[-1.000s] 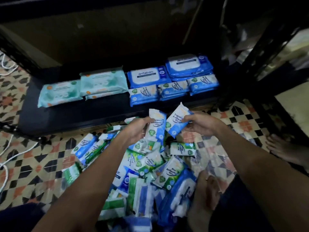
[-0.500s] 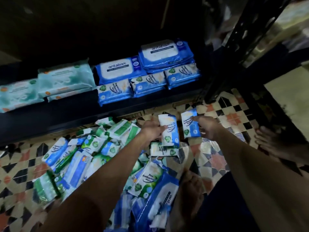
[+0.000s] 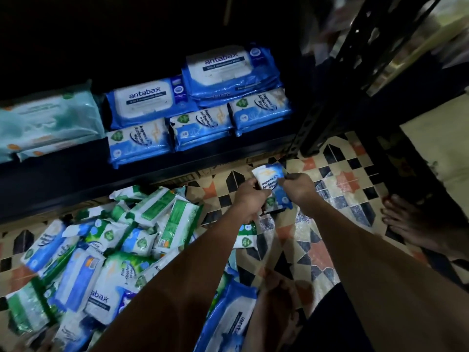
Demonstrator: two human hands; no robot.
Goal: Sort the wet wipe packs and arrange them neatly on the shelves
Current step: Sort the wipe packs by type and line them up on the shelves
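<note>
Both hands hold small blue antibacterial wipe packs (image 3: 272, 185) stacked together above the tiled floor, just in front of the shelf's right end. My left hand (image 3: 250, 199) grips the stack from the left and my right hand (image 3: 299, 190) pinches it from the right. On the low black shelf (image 3: 76, 179) lie three small blue packs (image 3: 200, 125) in a front row, two large blue antabax packs (image 3: 149, 97) behind them, and teal packs (image 3: 48, 123) at the left. A loose pile of green and blue packs (image 3: 114, 250) covers the floor at the lower left.
A black metal shelf post (image 3: 327, 102) rises right of the shelved packs. My bare feet show, one at the right (image 3: 416, 224) and one at the bottom centre (image 3: 276, 301). Patterned floor tiles (image 3: 337, 179) lie bare to the right of my hands.
My hands have come together, joining the two separate blue packs into one stack. They moved right, toward the shelf's right end, and the view shifted right and closer.
</note>
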